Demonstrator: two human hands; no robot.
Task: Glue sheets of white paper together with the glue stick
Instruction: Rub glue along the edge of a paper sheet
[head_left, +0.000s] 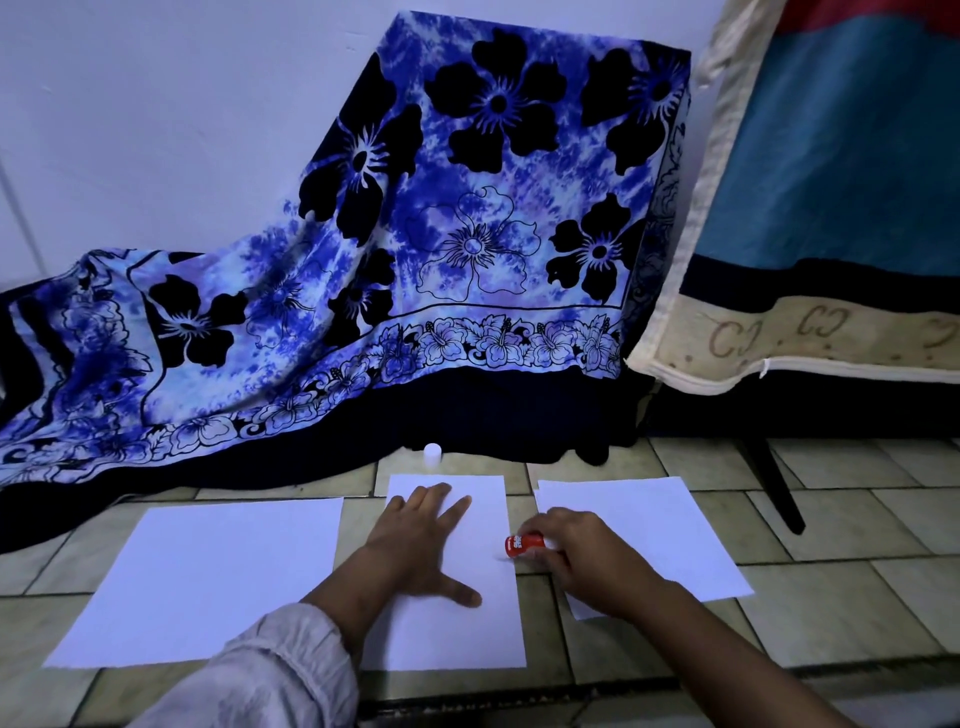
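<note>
Three white paper sheets lie on the tiled floor: a left sheet (208, 582), a middle sheet (467, 623) and a right sheet (649, 525). My left hand (426, 545) presses flat on the middle sheet with fingers spread. My right hand (582, 556) grips a red glue stick (522, 545), held sideways with its tip at the right edge of the middle sheet. A small white cap (432, 453) stands on the floor just beyond the middle sheet.
A blue floral cloth (441, 234) drapes over something behind the sheets and spills onto the floor at left. A mattress or cushion (831, 208) leans at right, with a dark leg (774, 483) near the right sheet.
</note>
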